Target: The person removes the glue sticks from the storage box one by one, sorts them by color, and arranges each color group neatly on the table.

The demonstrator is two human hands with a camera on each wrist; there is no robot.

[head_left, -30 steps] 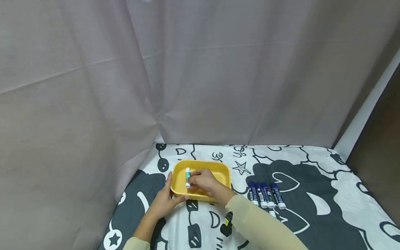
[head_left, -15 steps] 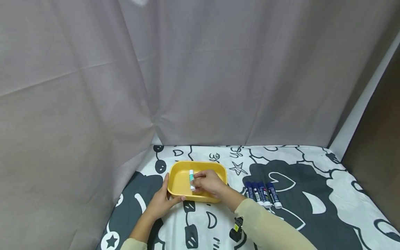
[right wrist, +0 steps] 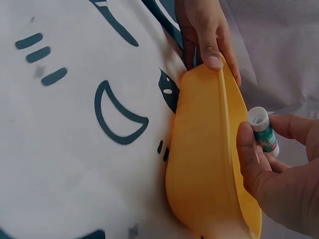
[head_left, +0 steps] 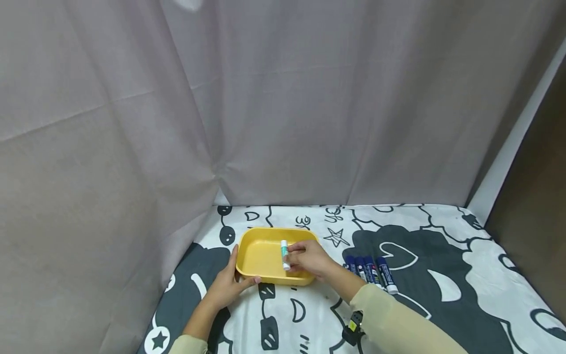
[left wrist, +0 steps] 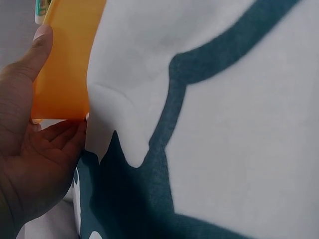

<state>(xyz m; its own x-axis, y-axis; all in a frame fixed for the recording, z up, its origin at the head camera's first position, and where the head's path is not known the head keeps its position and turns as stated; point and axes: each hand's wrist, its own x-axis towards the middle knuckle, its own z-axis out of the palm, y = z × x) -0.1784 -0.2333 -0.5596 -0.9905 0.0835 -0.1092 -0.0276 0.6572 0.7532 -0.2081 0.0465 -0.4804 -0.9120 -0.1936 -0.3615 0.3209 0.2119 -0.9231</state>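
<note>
A small glue stick (head_left: 284, 254), white with a green label, is pinched between the thumb and fingers of my right hand (head_left: 308, 258) over the yellow tray (head_left: 256, 279). The right wrist view shows one white end of the glue stick (right wrist: 266, 134) facing the camera, beside the tray's rim. My left hand (head_left: 224, 290) grips the tray's near left corner. In the left wrist view its thumb (left wrist: 37, 55) lies along the front wall near the rim, and its other fingers bend around the left end of the tray. The tray's right end is partly behind my right hand.
Several dark blue markers (head_left: 385, 275) with white ends lie side by side to the right of the tray, some partly hidden by the right forearm. A black-and-white patterned cloth (head_left: 336, 295) covers the table. A grey curtain (head_left: 283, 123) hangs behind.
My right hand has moved the glue stick rightward over the tray, from its left part to right of its middle. The left hand keeps its hold on the corner. The view has shifted slightly.
</note>
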